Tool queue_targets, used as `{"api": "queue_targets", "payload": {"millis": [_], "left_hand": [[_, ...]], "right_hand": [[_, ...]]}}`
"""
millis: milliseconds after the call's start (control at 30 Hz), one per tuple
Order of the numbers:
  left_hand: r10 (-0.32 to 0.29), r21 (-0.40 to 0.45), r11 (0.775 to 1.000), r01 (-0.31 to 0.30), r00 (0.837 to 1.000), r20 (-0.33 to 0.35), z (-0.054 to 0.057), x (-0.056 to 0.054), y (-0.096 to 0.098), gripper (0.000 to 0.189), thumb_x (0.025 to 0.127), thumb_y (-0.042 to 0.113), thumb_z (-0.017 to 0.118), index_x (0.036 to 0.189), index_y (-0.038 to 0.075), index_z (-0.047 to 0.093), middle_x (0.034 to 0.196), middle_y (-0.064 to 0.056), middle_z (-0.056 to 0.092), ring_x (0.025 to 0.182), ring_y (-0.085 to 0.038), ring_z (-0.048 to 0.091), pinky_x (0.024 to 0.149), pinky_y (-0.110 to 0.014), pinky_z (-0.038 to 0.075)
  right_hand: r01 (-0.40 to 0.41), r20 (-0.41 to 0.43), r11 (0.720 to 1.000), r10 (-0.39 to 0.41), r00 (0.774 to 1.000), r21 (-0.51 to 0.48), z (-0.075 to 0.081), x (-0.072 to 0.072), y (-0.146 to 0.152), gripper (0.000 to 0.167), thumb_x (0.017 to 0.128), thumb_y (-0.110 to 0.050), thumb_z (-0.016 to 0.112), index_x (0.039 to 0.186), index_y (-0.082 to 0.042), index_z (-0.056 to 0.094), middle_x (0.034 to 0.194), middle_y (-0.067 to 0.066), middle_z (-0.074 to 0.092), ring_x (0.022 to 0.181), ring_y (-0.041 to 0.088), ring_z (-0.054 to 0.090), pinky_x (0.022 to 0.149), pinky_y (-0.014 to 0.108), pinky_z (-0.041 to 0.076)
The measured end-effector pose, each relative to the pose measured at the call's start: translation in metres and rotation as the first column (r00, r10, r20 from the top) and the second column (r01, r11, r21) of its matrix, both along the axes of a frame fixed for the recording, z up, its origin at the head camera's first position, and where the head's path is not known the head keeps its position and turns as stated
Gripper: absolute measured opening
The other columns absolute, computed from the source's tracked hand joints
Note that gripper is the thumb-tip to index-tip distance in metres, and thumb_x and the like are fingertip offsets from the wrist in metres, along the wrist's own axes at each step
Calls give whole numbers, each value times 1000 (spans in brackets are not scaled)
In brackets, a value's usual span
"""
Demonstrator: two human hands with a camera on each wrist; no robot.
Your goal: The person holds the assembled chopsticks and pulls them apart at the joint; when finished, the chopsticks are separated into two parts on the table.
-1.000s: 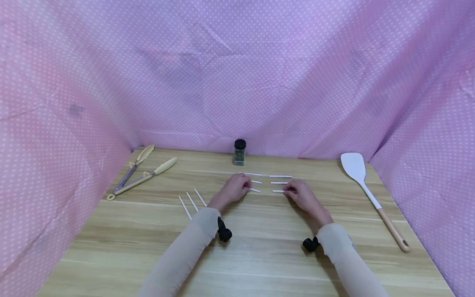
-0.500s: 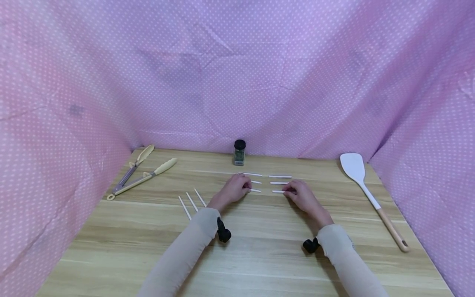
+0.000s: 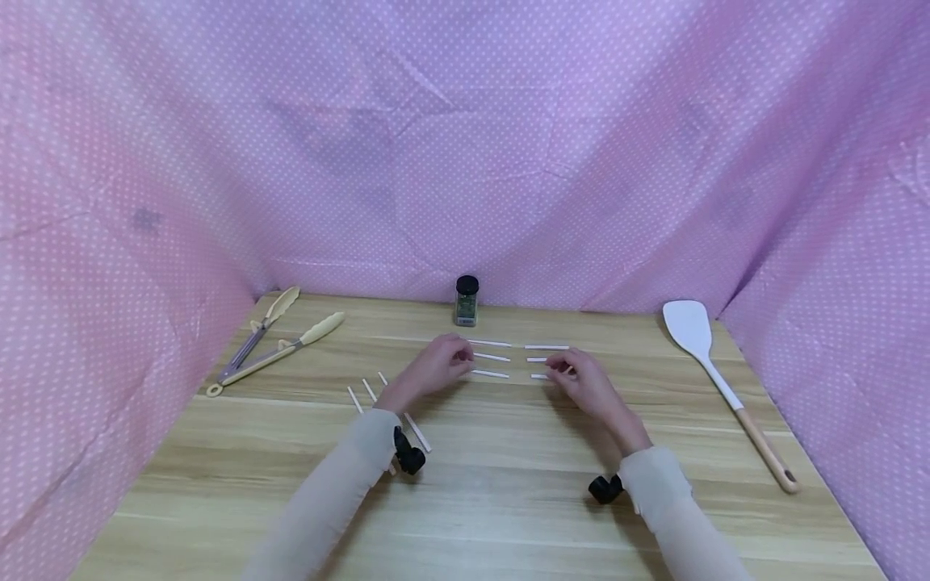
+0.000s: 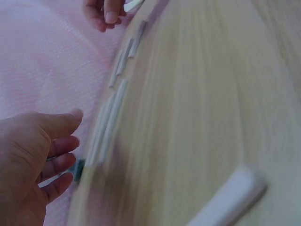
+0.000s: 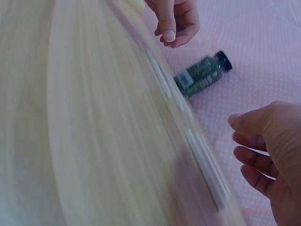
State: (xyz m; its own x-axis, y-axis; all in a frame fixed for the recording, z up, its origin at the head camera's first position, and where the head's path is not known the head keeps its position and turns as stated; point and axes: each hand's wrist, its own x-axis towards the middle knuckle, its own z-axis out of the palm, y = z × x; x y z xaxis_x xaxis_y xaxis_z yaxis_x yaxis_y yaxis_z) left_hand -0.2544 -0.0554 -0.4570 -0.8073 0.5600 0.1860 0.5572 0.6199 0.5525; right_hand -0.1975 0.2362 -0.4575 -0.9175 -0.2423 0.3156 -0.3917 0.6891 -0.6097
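Note:
My left hand (image 3: 432, 365) hovers at the left ends of three white sticks (image 3: 490, 374) lying one behind another on the wooden table. In the left wrist view its thumb and fingers are loosely bent and apart, with nothing between them. Three more white sticks (image 3: 547, 348) lie in a matching row to the right, a small gap away. Over the near ones of these is my right hand (image 3: 587, 383), partly covering them in the head view; the right wrist view shows its fingers spread from the thumb, holding nothing. Slanted sticks (image 3: 417, 434) lie partly hidden under my left forearm.
Behind the sticks stands a spice jar (image 3: 467, 307) with a black lid. Spread tongs (image 3: 279, 352) lie at the back left. A white spatula (image 3: 689, 329) with a wooden handle lies along the right side. Pink dotted cloth (image 3: 465, 161) hangs around the table.
My left hand has let go of the near left stick and moved left. The right hand has come off the near right stick and shifted slightly. More of the slanted sticks shows.

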Motion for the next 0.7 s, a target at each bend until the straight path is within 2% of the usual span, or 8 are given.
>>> {"api": "queue_targets", "payload": {"millis": [133, 300, 533, 700], "left_hand": [[26, 37, 999, -29, 998, 64, 6, -2, -20, 9, 88, 18, 68, 92, 11, 66, 93, -1, 61, 91, -15, 56, 85, -32, 49], [35, 81, 996, -43, 995, 95, 8, -5, -49, 10, 89, 16, 67, 95, 8, 66, 96, -3, 63, 93, -18, 58, 86, -35, 51], [40, 102, 993, -50, 995, 96, 3, -4, -95, 12, 89, 15, 66, 97, 6, 65, 96, -5, 65, 93, -21, 60, 85, -40, 51], [81, 120, 988, -93, 991, 102, -4, -6, -122, 11, 89, 12, 66, 97, 5, 65, 94, -6, 65, 90, -21, 60, 84, -41, 50]], "right_hand": [[-28, -15, 999, 28, 1000, -34, 4, 5, -13, 17, 86, -7, 69, 102, -3, 68, 90, 5, 65, 84, 17, 60, 74, 29, 53], [-88, -32, 994, 87, 996, -64, 3, 14, -29, 21, 86, -5, 69, 105, 0, 66, 92, 8, 66, 85, 19, 62, 75, 32, 54], [-141, 46, 986, 145, 988, -94, -3, 31, -61, 20, 88, -6, 67, 107, -1, 65, 98, 10, 65, 90, 17, 60, 80, 30, 53], [-160, 77, 981, 169, 983, -109, -11, 42, -85, 23, 89, -13, 67, 109, -3, 64, 99, 5, 64, 91, 13, 59, 80, 28, 53]]}}
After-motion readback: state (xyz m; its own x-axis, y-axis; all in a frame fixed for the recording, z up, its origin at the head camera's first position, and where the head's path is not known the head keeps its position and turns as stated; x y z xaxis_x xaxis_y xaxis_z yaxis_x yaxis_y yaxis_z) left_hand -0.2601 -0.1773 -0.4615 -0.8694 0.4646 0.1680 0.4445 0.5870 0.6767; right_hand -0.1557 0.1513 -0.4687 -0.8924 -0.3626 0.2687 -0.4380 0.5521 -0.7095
